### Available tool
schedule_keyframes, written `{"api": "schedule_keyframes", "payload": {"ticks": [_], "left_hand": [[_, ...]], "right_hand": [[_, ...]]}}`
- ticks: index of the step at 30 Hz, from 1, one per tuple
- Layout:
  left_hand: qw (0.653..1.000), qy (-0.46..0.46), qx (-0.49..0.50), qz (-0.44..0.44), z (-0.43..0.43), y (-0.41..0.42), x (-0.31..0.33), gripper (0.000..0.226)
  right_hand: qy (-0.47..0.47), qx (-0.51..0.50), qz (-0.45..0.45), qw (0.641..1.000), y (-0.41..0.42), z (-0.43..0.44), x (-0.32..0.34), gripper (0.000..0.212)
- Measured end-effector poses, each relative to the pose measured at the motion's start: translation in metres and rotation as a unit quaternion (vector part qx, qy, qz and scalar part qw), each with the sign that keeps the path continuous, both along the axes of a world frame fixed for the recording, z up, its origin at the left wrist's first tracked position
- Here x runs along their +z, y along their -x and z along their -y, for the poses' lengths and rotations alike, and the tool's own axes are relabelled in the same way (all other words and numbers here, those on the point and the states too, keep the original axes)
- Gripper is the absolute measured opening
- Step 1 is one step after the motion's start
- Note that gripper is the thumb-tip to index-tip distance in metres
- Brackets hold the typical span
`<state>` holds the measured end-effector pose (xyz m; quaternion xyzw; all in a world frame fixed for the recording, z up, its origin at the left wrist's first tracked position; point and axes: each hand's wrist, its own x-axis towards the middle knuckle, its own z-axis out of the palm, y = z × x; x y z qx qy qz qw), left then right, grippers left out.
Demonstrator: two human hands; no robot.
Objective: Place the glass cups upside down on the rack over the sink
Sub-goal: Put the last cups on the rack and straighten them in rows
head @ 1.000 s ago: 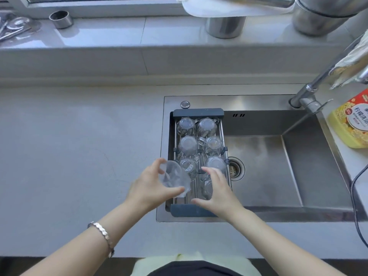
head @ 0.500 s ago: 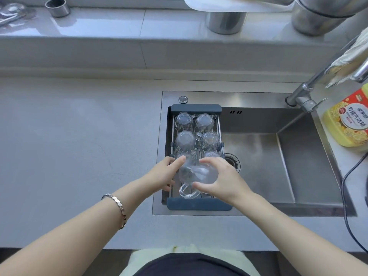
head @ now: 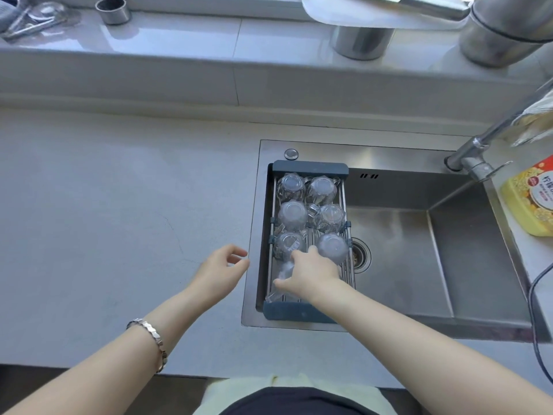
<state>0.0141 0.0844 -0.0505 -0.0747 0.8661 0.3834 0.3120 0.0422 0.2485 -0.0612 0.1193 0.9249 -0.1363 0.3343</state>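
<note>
A wire rack with dark blue ends [head: 311,168] spans the left side of the sink. Several glass cups [head: 292,215] stand upside down on it in two rows. My right hand [head: 311,272] rests over the rack's near left corner, fingers closed on a clear glass cup [head: 282,274] that sits low on the wires; the hand hides most of it. My left hand [head: 220,272] hovers over the counter just left of the sink edge, fingers apart and holding nothing.
The steel sink basin [head: 398,256] with its drain [head: 360,255] lies right of the rack. A faucet [head: 478,145] and a yellow detergent bottle [head: 529,196] stand at the right. Metal pots [head: 362,40] sit on the back ledge. A dark cable [head: 535,313] runs down the right edge.
Both hands held the cup above the rack before. The left hand has let go and drawn back left over the counter; the right hand has lowered the cup onto the rack's near left corner.
</note>
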Motion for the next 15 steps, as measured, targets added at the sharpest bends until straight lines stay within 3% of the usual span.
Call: {"api": "schedule_keyframes", "payload": {"ticks": [7, 11, 15], "left_hand": [[1.0, 0.013, -0.024, -0.011, -0.002, 0.003, -0.002, 0.008], [0.999, 0.036, -0.04, -0.003, 0.001, 0.004, -0.002, 0.02], [0.997, 0.057, -0.054, 0.002, 0.006, 0.003, -0.003, 0.026]], "right_hand": [[-0.006, -0.055, 0.028, 0.998, -0.006, 0.007, -0.022, 0.059], [-0.001, -0.084, -0.007, 0.996, -0.001, 0.005, -0.03, 0.053], [-0.035, -0.017, -0.051, 0.998, -0.005, 0.007, -0.03, 0.048]]}}
